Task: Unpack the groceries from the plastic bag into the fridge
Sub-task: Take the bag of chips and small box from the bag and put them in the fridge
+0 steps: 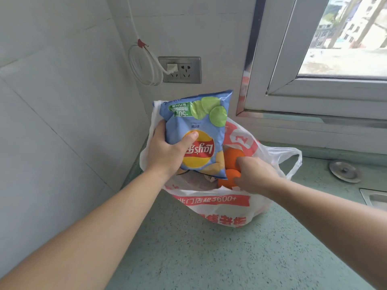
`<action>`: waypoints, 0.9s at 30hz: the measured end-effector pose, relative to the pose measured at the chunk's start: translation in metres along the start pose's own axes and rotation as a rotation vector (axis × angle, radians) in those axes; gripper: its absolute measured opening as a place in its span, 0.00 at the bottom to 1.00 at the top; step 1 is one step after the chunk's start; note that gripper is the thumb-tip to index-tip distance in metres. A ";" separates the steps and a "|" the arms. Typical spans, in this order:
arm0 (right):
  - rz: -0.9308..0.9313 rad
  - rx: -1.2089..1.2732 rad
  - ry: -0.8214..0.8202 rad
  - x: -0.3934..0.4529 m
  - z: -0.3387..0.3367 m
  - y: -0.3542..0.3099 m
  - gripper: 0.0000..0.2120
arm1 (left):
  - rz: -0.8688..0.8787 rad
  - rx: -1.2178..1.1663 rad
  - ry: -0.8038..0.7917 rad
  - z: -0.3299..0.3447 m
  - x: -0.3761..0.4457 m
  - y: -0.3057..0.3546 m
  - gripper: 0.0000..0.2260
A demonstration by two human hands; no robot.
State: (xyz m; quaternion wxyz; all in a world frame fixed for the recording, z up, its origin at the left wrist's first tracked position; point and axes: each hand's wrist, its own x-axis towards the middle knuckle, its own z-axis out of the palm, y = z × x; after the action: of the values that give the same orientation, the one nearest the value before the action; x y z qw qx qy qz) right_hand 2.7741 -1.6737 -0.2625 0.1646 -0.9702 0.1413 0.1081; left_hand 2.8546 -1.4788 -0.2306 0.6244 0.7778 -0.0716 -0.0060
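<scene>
A white plastic bag (219, 208) with red print stands open on the green countertop (209, 258). My left hand (167, 151) grips a blue bag of crisps (201, 130) by its lower left side, holding it above the plastic bag's mouth. Inside the plastic bag lie oranges: one (231, 156) at the back and another (230, 176) in front of it. My right hand (255, 174) reaches into the bag, its fingers curled round the nearer orange. Other contents of the bag are mostly hidden. The fridge is not in view.
A tiled wall (62, 122) stands close on the left. A wall socket (180, 70) with a white plug and coiled cable (144, 68) sits behind the bag. A window frame (314, 97) is at the right. A round metal drain cover (344, 171) and a sink edge (374, 197) lie far right.
</scene>
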 end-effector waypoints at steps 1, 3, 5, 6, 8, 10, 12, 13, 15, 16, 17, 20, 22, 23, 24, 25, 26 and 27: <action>-0.026 0.078 0.021 0.004 0.001 -0.005 0.06 | -0.021 -0.033 0.004 -0.001 0.001 -0.001 0.28; -0.081 0.177 0.074 0.013 0.005 -0.014 0.12 | -0.046 -0.094 0.006 -0.006 0.003 -0.005 0.23; -0.130 0.263 0.105 0.023 0.010 -0.022 0.14 | -0.065 -0.114 0.000 -0.013 0.005 -0.010 0.19; -0.138 0.306 0.105 0.027 0.011 -0.026 0.16 | -0.072 -0.107 -0.009 -0.017 0.005 -0.014 0.18; -0.101 0.351 0.118 0.040 0.017 -0.033 0.21 | -0.068 -0.075 -0.032 -0.024 0.006 -0.021 0.18; -0.051 0.351 0.162 0.054 0.026 -0.039 0.27 | -0.059 -0.028 -0.054 -0.029 0.007 -0.027 0.19; -0.013 0.315 0.157 0.069 0.040 -0.044 0.29 | -0.061 -0.004 -0.073 -0.033 0.007 -0.034 0.17; 0.002 0.301 0.157 0.074 0.046 -0.047 0.28 | -0.065 0.003 -0.081 -0.035 0.007 -0.037 0.18; 0.041 0.268 0.165 0.081 0.052 -0.052 0.27 | -0.076 0.025 -0.090 -0.037 0.008 -0.044 0.21; 0.058 0.249 0.165 0.082 0.053 -0.055 0.27 | -0.076 0.036 -0.091 -0.038 0.009 -0.047 0.22; 0.068 0.236 0.175 0.086 0.056 -0.055 0.28 | -0.071 0.053 -0.086 -0.038 0.009 -0.049 0.24; 0.062 0.252 0.207 0.089 0.057 -0.055 0.32 | -0.059 0.117 -0.073 -0.037 0.010 -0.055 0.28; 0.039 0.299 0.204 0.088 0.056 -0.054 0.31 | -0.049 0.155 -0.068 -0.037 0.011 -0.058 0.30; 0.039 0.328 0.190 0.086 0.054 -0.054 0.28 | -0.047 0.176 -0.068 -0.037 0.012 -0.059 0.30; 0.045 0.363 0.173 0.079 0.048 -0.056 0.24 | -0.047 0.199 -0.067 -0.037 0.013 -0.059 0.30; 0.049 0.402 0.156 0.073 0.043 -0.056 0.20 | -0.047 0.221 -0.064 -0.036 0.014 -0.059 0.30; 0.046 0.437 0.145 0.066 0.038 -0.057 0.19 | -0.046 0.238 -0.061 -0.035 0.015 -0.059 0.30; 0.034 0.469 0.141 0.060 0.033 -0.057 0.19 | -0.049 0.250 -0.057 -0.035 0.015 -0.058 0.30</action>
State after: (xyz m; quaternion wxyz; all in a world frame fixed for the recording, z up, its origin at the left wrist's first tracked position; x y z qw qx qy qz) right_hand 2.8424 -1.6251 -0.2914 0.3730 -0.9082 0.1898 0.0071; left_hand 2.8794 -1.4348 -0.2786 0.5200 0.8505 -0.0703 -0.0345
